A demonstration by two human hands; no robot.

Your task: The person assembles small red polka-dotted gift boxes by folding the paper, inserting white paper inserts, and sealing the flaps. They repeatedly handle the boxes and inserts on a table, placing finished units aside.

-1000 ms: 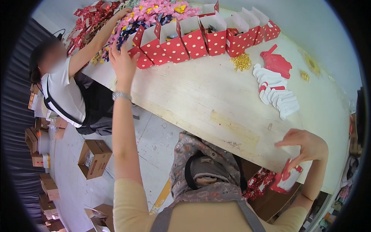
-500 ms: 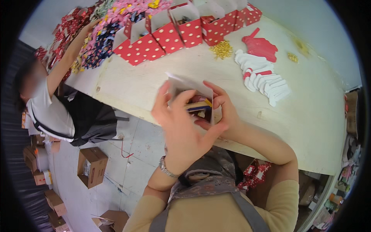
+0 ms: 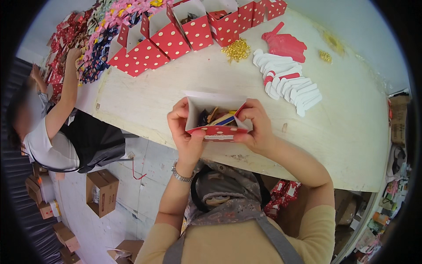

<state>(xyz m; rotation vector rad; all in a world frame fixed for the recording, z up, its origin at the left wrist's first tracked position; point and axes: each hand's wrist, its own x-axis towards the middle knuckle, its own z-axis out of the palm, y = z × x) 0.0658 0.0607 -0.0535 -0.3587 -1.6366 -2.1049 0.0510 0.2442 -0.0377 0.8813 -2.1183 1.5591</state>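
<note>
Near the table's front edge I hold an open red gift box (image 3: 212, 130) with cream dots and a white inside. On its left side, my left hand (image 3: 183, 127) is closed, thumb at the front wall and fingers round the side. My right hand (image 3: 258, 126) grips the right side the same way. Inside the box lie several small packaged items (image 3: 220, 118), one of them with a yellow and blue edge; what is beneath them is hidden. Beyond my hands stands a row of similar open dotted boxes (image 3: 171, 42), some with items inside.
Gold ties (image 3: 237, 50), red cut-outs (image 3: 286, 47) and white tag-like pieces (image 3: 290, 83) lie on the table (image 3: 347, 123). A co-worker (image 3: 52, 141) at the left reaches into colourful wrapped packets (image 3: 92, 44). A cardboard box (image 3: 103, 191) sits on the floor.
My left hand has come out from over the box's opening to its left side. The contents now show more fully. The co-worker's arm has shifted, and the whole view has moved slightly.
</note>
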